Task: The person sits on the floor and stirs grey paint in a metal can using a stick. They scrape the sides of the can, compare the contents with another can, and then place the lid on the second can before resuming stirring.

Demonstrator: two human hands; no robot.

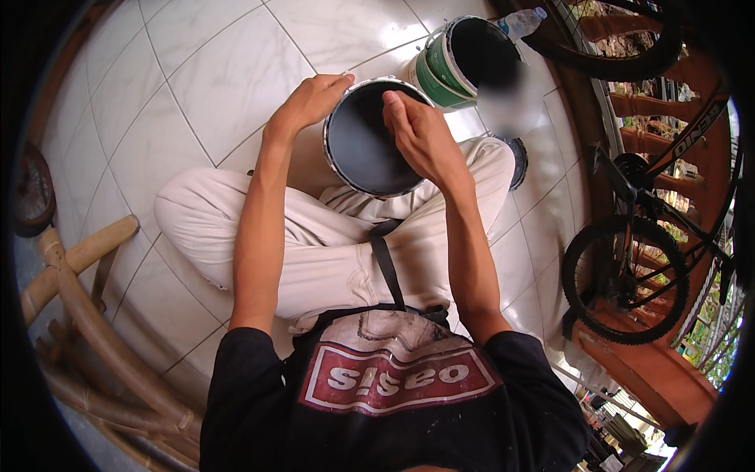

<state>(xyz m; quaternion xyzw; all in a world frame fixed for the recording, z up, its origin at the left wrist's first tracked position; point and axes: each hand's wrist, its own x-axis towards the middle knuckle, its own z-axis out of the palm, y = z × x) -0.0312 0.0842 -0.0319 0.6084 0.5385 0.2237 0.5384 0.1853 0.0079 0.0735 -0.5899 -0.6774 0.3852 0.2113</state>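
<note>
Apparently, the step in hand is work on the dark-lined bucket [363, 149], which stands mouth-up between the person's forearms, close against the crossed legs [314, 259]. The left hand [308, 104] grasps the bucket's pale, spattered rim at its far left, its fingers mostly hidden behind the wall. The right hand [429, 141] reaches across the near right of the opening with its fingers curled inward and its thumb raised; whether they pinch the rim, or something small, one cannot tell. A second bucket [442, 79], green and white with a black inside, tilts on the tiled floor [228, 86] just beyond, a clear bottle [519, 24] next to it (a blurred patch covers part of that corner). The next move, as far as one can judge, calls for the left hand to keep the bucket steady while the right works along its inner side, with care not to tip it toward the trousers.
</note>
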